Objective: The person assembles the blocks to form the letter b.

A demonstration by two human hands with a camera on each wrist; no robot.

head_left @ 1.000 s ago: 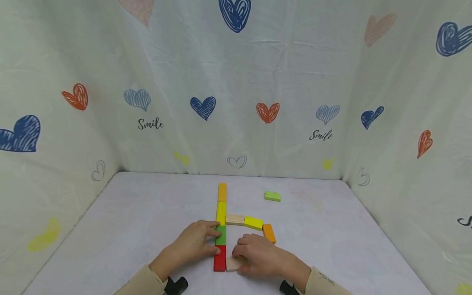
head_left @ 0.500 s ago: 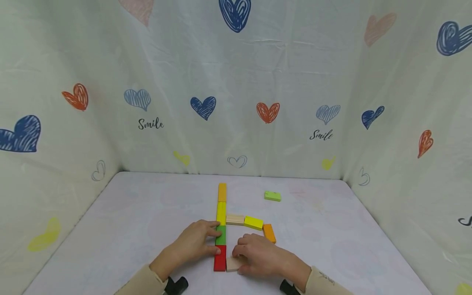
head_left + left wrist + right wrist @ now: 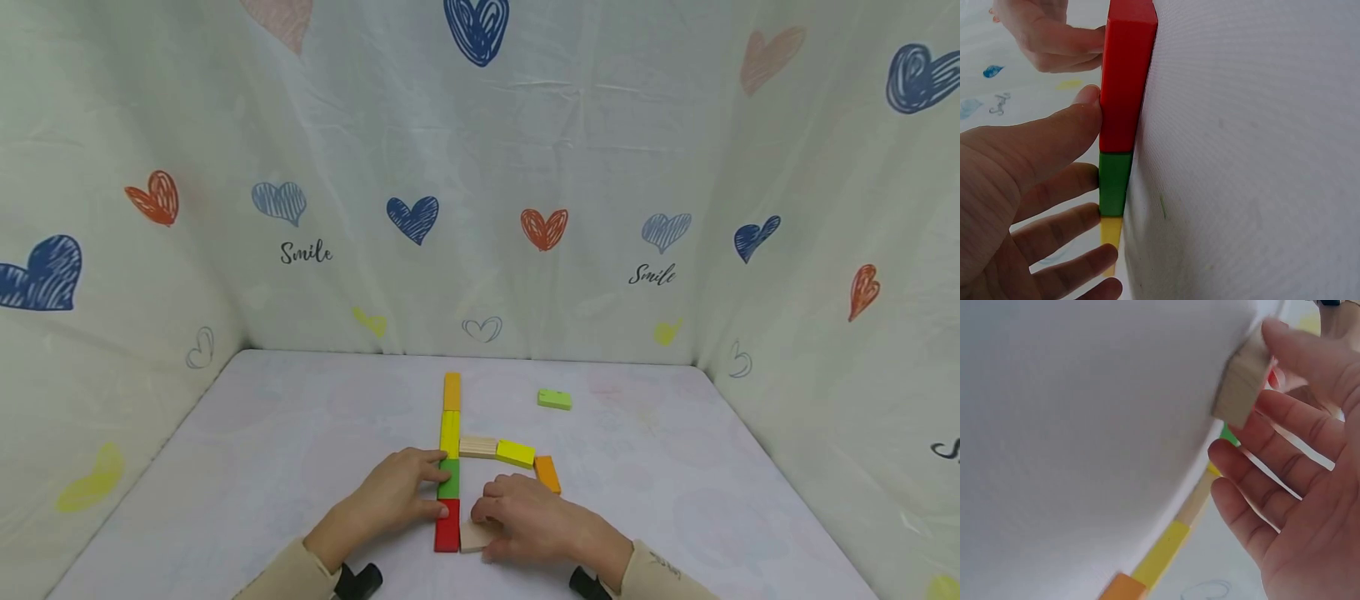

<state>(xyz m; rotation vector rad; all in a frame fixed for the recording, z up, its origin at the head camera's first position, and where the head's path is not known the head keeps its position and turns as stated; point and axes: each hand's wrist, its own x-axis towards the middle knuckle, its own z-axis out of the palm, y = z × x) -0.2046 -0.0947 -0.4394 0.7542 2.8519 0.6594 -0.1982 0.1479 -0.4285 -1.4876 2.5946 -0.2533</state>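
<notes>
In the head view a straight column of blocks runs away from me: a red block (image 3: 447,533), a green block (image 3: 448,487), a yellow block (image 3: 449,429) and an orange-yellow block (image 3: 452,392). My left hand (image 3: 397,492) lies along its left side. Its thumb touches the red block, and its outstretched fingers rest on the green and yellow ones. My right hand (image 3: 528,517) pinches a plain wooden block (image 3: 1242,381) between thumb and fingers. One end of that block meets the red block's right side; fingers partly cover it in the head view.
From the yellow block a second wooden block (image 3: 477,447), a yellow block (image 3: 515,453) and an orange block (image 3: 547,474) curve rightward. A light green block (image 3: 554,399) lies apart toward the back. Heart-printed cloth (image 3: 480,275) borders the white table (image 3: 315,408).
Both hands stay almost where they were. The right fingers shift very slightly on the wooden block, and the blocks keep their places.
</notes>
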